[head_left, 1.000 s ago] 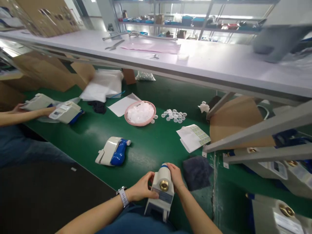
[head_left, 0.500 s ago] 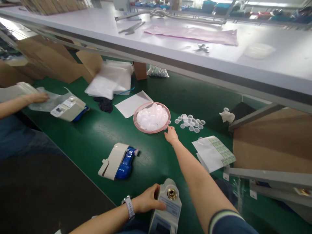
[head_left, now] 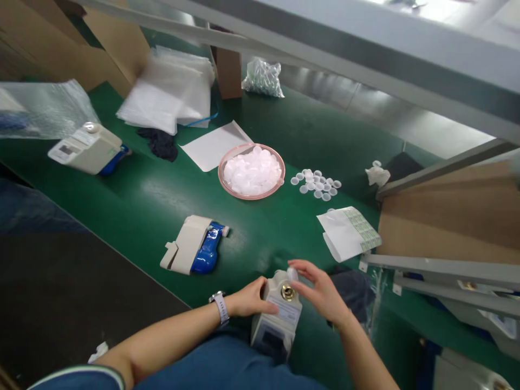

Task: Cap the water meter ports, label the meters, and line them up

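Observation:
My left hand (head_left: pixel 254 299) grips the side of a light grey meter (head_left: pixel 282 311) that stands near my body, with its brass threaded port (head_left: pixel 287 292) facing up. Between the thumb and fingers of my right hand (head_left: pixel 319 290) is a small white plastic cap (head_left: pixel 292 273), held just above and beside the port. A pink-rimmed bowl (head_left: pixel 228 189) full of similar caps sits farther up the bench. To its right, several loose caps (head_left: pixel 319 184) lie scattered. Left of my hands, another meter (head_left: pixel 195 245) with a blue body lies on its side.
A third meter (head_left: pixel 87 149) stands at the left beside a bubble-wrap bag (head_left: pixel 49 111). White foam sheets (head_left: pixel 170 89), a dark cloth (head_left: pixel 159 143) and white paper (head_left: pixel 215 145) lie behind. A label sheet (head_left: pixel 350 233) is at right. A grey shelf edge (head_left: pixel 365 59) crosses above the green bench.
My right hand has come back from the bowl's edge to the meter with a cap in it. My left hand keeps its grip. The view has tilted down, and the co-worker's arm has left it.

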Demonstrator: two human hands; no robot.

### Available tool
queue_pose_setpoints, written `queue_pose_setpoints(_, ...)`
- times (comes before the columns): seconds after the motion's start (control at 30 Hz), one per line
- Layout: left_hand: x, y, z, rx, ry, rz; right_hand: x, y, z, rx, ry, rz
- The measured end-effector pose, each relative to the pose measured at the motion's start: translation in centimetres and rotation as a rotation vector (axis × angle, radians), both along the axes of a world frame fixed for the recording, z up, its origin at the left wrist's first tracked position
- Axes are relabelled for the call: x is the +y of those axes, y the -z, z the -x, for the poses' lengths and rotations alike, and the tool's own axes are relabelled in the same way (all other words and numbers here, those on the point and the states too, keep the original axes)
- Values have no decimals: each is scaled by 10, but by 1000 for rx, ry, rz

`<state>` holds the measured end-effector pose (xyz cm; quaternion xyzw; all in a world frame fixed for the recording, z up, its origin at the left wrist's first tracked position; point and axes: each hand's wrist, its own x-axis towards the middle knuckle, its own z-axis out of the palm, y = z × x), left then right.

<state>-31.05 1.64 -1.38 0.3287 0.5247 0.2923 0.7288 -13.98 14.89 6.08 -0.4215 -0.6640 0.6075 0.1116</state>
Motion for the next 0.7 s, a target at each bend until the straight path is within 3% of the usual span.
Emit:
queue_pose_setpoints(0.1,3,-4,-4,88,55,-10,-54,-9,-34,-80,83,-111)
queue_pose_setpoints(0.2,5,-10,-7,148,92,-20,-71,-4,-40,-146,112,-230)
queue_pose_setpoints(0.33,9,-17,-12,211,134,-47,-60,-3,-28,-198,122,-261)
queue_pose_setpoints(0.53,21,-24,-17,326,250,-85,-43,5,-4,-305,184,-152)
queue_pose_setpoints(0.7,23,-20,-19,351,264,-105,-46,16,-4,-302,277,-134)
